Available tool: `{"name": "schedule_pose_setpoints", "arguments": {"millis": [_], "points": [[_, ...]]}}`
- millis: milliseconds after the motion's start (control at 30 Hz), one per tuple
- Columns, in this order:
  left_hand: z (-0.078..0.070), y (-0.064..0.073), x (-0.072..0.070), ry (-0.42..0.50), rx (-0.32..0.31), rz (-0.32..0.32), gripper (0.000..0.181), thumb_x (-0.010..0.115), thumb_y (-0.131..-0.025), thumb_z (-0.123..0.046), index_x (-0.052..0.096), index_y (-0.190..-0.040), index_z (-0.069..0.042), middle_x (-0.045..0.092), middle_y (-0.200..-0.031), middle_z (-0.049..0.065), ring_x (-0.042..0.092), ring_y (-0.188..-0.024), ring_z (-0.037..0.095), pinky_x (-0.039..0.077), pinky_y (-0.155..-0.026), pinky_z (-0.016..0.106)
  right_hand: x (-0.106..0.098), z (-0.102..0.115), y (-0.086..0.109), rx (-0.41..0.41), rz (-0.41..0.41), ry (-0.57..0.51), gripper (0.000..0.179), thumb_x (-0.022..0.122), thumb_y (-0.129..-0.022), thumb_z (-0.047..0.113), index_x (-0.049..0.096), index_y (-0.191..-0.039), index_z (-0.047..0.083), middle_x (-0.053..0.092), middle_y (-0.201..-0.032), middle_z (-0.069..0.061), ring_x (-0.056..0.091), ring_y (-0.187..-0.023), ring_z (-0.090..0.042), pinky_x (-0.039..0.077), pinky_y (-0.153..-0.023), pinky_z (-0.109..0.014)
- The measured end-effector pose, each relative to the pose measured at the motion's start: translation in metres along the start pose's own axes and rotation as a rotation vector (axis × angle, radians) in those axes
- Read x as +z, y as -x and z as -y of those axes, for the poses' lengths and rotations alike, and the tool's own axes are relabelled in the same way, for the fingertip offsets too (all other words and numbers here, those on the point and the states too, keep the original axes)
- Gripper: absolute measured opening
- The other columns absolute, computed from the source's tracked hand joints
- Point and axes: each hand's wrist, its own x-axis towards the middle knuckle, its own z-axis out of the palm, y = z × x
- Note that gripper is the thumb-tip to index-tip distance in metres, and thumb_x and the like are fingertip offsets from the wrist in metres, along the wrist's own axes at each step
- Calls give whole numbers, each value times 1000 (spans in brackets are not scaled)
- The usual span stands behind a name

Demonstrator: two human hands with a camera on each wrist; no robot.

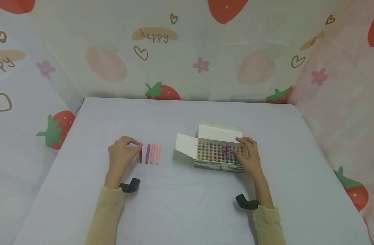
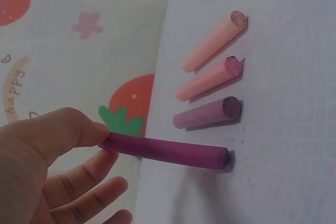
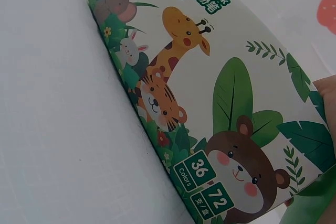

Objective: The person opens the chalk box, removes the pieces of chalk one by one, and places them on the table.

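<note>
Between thumb and forefinger, my left hand (image 1: 122, 154) pinches one end of a dark magenta chalk stick (image 2: 168, 150); the stick's other end is right at the tabletop. Beside it lie a purple chalk stick (image 2: 207, 113), a pink one (image 2: 210, 78) and a peach one (image 2: 215, 41), roughly parallel. My right hand (image 1: 250, 158) grips the right end of an open chalk box (image 1: 217, 166), thumb over the near part and fingertips by the raised back flap. Rows of coloured chalk ends fill the box, a few magenta and reddish ones standing higher.
The box's left flap (image 1: 186, 145) sticks out toward the loose sticks, and its back flap (image 1: 219, 132) stands up. Printed animals cover the box's outside (image 3: 236, 103). A white cloth covers the table (image 1: 181, 211); patterned curtains (image 1: 223, 44) hang behind and beside it.
</note>
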Motion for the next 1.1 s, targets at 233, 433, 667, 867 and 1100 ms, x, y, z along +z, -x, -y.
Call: {"name": "schedule_pose_setpoints", "arguments": {"millis": [233, 433, 667, 867, 1100], "points": [[7, -13, 11, -54, -13, 36, 28, 63, -83, -34, 70, -90, -8, 59, -120, 17, 49, -111, 41, 27, -90, 58, 0, -2, 1, 1, -4, 3, 46, 64, -86, 12, 50, -129, 11, 32, -137, -16, 30, -130, -39, 22, -101, -63], [12, -17, 19, -92, -3, 50, 29, 64, -83, -36, 70, -89, -8, 60, -117, 17, 50, -109, 41, 30, -89, 59, 0, -4, 2, -13, -9, 3, 46, 65, -85, 12, 51, -129, 12, 32, -137, -16, 30, -129, -39, 24, -100, -63], [12, -18, 22, -109, 13, 57, 31, 64, -83, -37, 70, -91, -7, 60, -116, 19, 48, -109, 41, 29, -90, 59, 0, -3, 2, 2, -9, 2, 47, 65, -85, 11, 50, -130, 12, 31, -138, -15, 30, -130, -38, 23, -101, -63], [8, -18, 23, -113, 12, 61, 30, 65, -83, -35, 70, -91, -7, 60, -113, 19, 48, -106, 40, 29, -89, 59, 0, -2, 1, 3, -10, 7, 46, 65, -86, 12, 50, -129, 11, 32, -137, -16, 30, -130, -37, 22, -102, -62], [9, -18, 24, -133, -16, 55, 31, 64, -83, -37, 69, -91, -8, 59, -112, 18, 47, -106, 39, 30, -89, 58, 1, -1, 0, -7, -8, -3, 46, 65, -85, 11, 50, -129, 12, 32, -138, -16, 30, -130, -38, 23, -101, -63]]}}
